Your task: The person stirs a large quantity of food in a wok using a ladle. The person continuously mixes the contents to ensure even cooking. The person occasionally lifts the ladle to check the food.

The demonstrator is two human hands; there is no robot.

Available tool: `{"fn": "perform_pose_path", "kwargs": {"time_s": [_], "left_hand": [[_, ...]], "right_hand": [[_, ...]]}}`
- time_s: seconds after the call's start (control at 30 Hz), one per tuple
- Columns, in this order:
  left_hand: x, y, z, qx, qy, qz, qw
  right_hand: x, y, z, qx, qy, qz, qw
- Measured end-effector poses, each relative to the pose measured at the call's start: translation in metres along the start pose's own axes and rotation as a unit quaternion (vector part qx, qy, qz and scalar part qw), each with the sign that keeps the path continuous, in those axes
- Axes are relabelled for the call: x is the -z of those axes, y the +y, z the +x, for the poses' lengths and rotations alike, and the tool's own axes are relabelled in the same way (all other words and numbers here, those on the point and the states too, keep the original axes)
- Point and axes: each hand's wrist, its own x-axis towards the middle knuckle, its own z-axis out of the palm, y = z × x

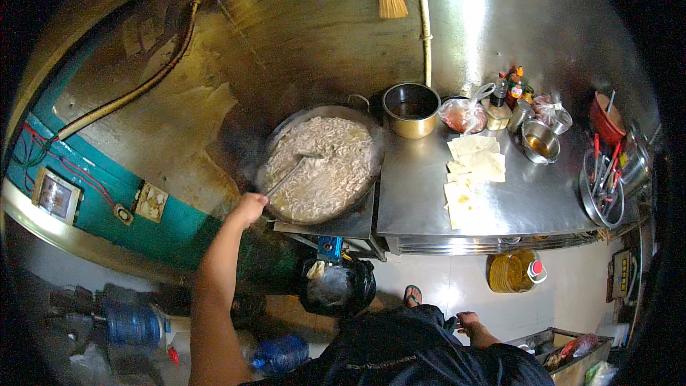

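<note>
My left hand (251, 210) grips the handle of a long metal ladle or spatula (289, 176). The tool's head rests in a large round wok (377, 146), partly sunk in pale shredded food (332, 182) with cloudy liquid. Faint steam hangs around the wok's rim. Low by my right hip hangs my right hand (468, 323), its fingers loosely apart and nothing seen in them. A plastic jug of yellow oil (512, 272) with a red cap stands on the floor beyond that hand.
Right of the wok, a steel counter (412, 193) bears a deep pot (411, 110), yellowish papers (477, 160), sauce bottles (509, 88), a small steel bowl (540, 142) and a utensil basin (603, 187). A black-wrapped container (337, 287) stands below the wok. Blue water jugs (131, 324) lie left.
</note>
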Motion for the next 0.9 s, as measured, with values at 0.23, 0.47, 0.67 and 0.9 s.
{"fn": "perform_pose_path", "kwargs": {"time_s": [0.23,0.47,0.67,0.9], "left_hand": [[-0.004,-0.031,-0.111,-0.008,-0.033,0.007,0.999],[0.009,-0.028,-0.107,-0.08,0.011,-0.053,0.995],[-0.023,0.069,-0.023,-0.125,0.042,0.17,0.977],[0.024,0.099,-0.05,-0.047,0.092,0.391,0.915]], "right_hand": [[-0.017,-0.033,0.015,0.047,-0.003,-0.078,0.996],[-0.002,-0.064,0.029,0.06,-0.018,-0.071,0.996],[0.008,-0.057,0.023,0.029,-0.011,-0.069,0.997],[0.008,-0.017,0.014,0.044,0.011,0.0,0.999]]}}
